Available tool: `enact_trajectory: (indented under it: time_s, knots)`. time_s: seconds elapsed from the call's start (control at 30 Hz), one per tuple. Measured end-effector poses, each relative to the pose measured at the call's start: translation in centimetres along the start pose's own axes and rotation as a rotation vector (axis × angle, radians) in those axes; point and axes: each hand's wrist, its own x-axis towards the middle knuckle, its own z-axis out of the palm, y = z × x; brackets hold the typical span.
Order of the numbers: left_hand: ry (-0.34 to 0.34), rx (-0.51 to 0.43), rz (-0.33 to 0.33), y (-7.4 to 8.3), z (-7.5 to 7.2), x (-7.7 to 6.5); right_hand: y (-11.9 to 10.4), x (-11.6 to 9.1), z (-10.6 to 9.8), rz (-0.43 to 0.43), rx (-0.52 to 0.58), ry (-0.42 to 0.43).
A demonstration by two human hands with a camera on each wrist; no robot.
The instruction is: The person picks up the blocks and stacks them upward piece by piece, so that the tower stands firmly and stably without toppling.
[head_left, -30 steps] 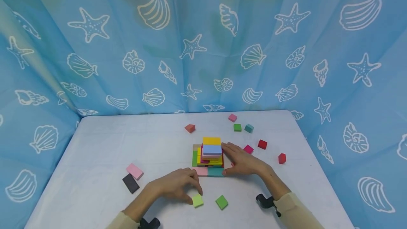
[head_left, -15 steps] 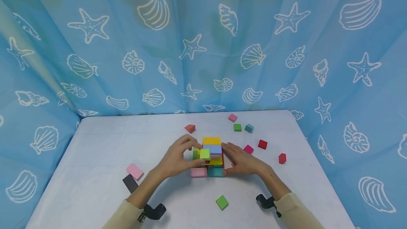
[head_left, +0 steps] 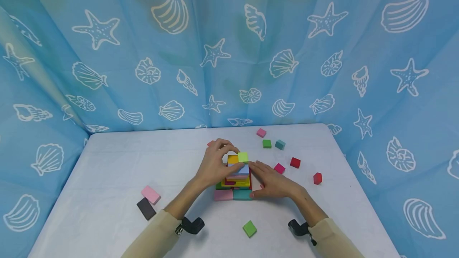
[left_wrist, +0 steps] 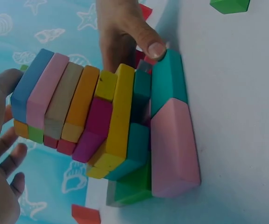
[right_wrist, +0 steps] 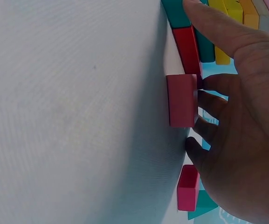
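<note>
A layered tower of coloured blocks stands on the table, its blue block near the top. At the top of the tower my left hand pinches a light green block between thumb and fingers. In the left wrist view that block is mostly hidden behind the thumb. My right hand rests at the tower's right side with its fingers extended. Its thumb touches the teal block of the bottom layer, beside a pink block. A loose rosy block lies near the right fingers.
On the white table, a pink block and a black block lie left. A green block lies in front. Red blocks and other small blocks are scattered right and behind. A patterned blue curtain hangs behind.
My left hand has picked up the light green block from the table in front and carried it up and away to the tower's top. The right hand has stayed by the tower.
</note>
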Motion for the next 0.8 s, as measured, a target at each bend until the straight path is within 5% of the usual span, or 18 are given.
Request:
enact_trajectory:
  time_s: [0.67, 0.8]
  knots:
    - [-0.053, 0.011, -0.049, 0.36, -0.49, -0.29, 0.18, 0.04, 0.09, -0.014, -0.012, -0.002]
    - [-0.017, 0.017, -0.031, 0.46, -0.69, -0.42, 0.11, 0.02, 0.07, -0.011, -0.014, -0.002]
